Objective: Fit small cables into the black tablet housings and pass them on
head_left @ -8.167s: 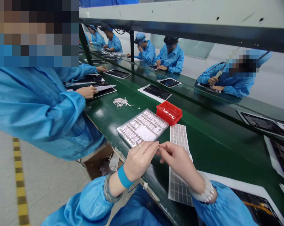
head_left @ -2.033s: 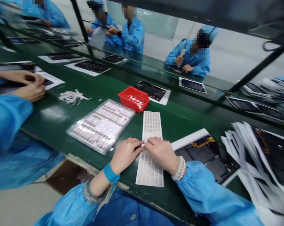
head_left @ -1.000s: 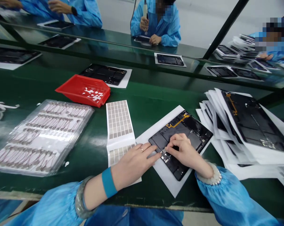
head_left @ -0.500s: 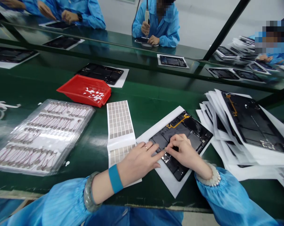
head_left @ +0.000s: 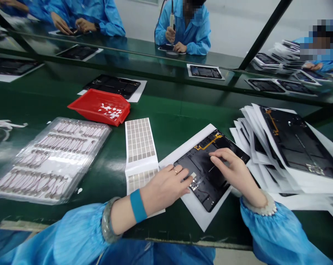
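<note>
A dark, opened tablet housing (head_left: 205,191) with an orange flex cable (head_left: 207,143) lies slanted on white paper (head_left: 201,219). My left hand (head_left: 166,187) rests at its left edge, fingers loosely bent and a little apart, holding nothing. Beside those fingertips sits a small pale square sticker (head_left: 193,175) next to a circuit part. Over the housing's middle, my right hand (head_left: 234,171) has its thumb and forefinger brought together at the tips; nothing shows between them. Partly under my left forearm is a sheet of grey square stickers (head_left: 141,140).
To the left, a clear plastic tray (head_left: 100,141) holds rows of small wired discs. A red bin (head_left: 100,105) contains white scraps. A stack of housings and paper (head_left: 301,147) stands at right. Co-workers in blue (head_left: 190,33) sit beyond the green rail (head_left: 144,70).
My right hand has drawn away from my left fingertips, up and to the right, uncovering the small pale sticker. My left hand has barely shifted.
</note>
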`<state>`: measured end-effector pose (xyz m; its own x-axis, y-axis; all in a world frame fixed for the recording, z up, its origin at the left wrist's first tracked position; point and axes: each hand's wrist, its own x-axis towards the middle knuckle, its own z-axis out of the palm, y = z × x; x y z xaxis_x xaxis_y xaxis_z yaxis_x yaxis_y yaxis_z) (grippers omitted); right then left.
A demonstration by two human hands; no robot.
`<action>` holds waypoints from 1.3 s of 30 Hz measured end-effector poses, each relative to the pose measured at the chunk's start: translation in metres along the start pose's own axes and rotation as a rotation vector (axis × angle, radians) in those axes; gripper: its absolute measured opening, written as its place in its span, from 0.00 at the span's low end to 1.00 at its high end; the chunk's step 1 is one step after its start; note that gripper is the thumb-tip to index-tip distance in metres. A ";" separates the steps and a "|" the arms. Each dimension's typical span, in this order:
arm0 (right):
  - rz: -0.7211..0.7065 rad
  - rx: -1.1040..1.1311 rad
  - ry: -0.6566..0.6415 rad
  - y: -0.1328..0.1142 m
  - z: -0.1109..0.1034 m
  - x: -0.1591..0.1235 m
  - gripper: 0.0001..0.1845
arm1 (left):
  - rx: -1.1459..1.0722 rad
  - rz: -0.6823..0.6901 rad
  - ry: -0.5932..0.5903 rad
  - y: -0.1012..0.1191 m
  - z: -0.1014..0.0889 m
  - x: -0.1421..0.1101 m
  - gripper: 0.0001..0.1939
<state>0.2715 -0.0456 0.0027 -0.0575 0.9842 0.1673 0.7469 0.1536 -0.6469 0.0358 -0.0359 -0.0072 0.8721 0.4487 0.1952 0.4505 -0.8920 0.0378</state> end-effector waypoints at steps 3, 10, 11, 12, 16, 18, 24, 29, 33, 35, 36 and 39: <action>-0.044 -0.019 -0.074 0.008 0.010 -0.001 0.12 | -0.022 0.056 -0.014 -0.008 0.000 0.009 0.12; -0.063 -0.169 -0.068 0.009 0.025 0.001 0.13 | -0.082 0.079 -0.021 -0.014 0.004 0.015 0.08; -0.064 -0.170 -0.067 0.009 0.024 0.002 0.13 | -0.090 0.053 -0.009 -0.014 0.004 0.014 0.08; -0.065 -0.170 -0.066 0.009 0.024 0.002 0.13 | -0.095 0.028 -0.002 -0.013 0.004 0.014 0.09; -0.062 -0.179 -0.064 0.008 0.023 0.001 0.13 | -0.088 0.019 -0.007 -0.009 0.003 0.013 0.06; -0.063 -0.184 -0.064 0.008 0.024 0.001 0.13 | -0.090 0.023 -0.013 -0.008 0.004 0.012 0.06; -0.062 -0.177 -0.068 0.009 0.024 0.001 0.13 | -0.102 -0.010 -0.001 -0.006 0.004 0.012 0.07; -0.055 -0.175 -0.074 0.011 0.024 0.001 0.12 | -0.091 -0.047 0.016 -0.005 0.005 0.012 0.09; -0.059 -0.165 -0.064 0.010 0.024 0.001 0.13 | -0.096 -0.027 0.006 -0.005 0.006 0.011 0.08; -0.056 -0.160 -0.063 0.010 0.024 0.001 0.14 | -0.094 -0.049 0.010 -0.005 0.005 0.011 0.09; -0.055 -0.160 -0.063 0.010 0.024 0.001 0.14 | -0.089 -0.056 0.012 -0.005 0.005 0.011 0.09; -0.051 -0.160 -0.069 0.011 0.025 0.001 0.13 | -0.084 -0.040 0.018 -0.005 0.005 0.011 0.09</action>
<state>0.2631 -0.0408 -0.0223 -0.1389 0.9801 0.1418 0.8372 0.1927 -0.5118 0.0442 -0.0257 -0.0096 0.8498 0.4837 0.2093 0.4666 -0.8752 0.1280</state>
